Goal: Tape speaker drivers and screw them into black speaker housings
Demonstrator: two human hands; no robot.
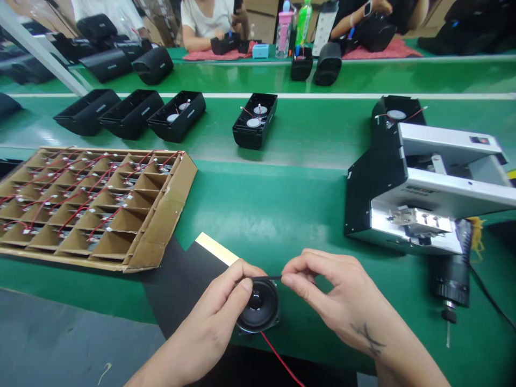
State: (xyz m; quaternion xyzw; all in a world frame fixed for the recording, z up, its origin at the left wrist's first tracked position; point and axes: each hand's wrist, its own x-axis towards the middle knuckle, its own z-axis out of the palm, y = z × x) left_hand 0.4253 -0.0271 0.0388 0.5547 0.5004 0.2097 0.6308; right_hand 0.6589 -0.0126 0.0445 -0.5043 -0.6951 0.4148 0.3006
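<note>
A small black speaker (260,309) with a red wire (282,361) hanging from it is gripped by my left hand (220,306), whose thumb presses on its upper left rim. Between my two hands runs a thin black strip (271,278) along the speaker's top edge. My right hand (330,285) pinches the strip's right end between thumb and fingers, a little to the right of the speaker. Under my left hand lies a black sheet (177,285) with a pale yellow edge (216,248).
A divided cardboard box (161,220) with several wired speakers stands left. Black speaker housings (255,121) line the green bench. At right are a metal machine (419,188) and an electric screwdriver (450,279). Co-workers' hands (237,19) are across the bench.
</note>
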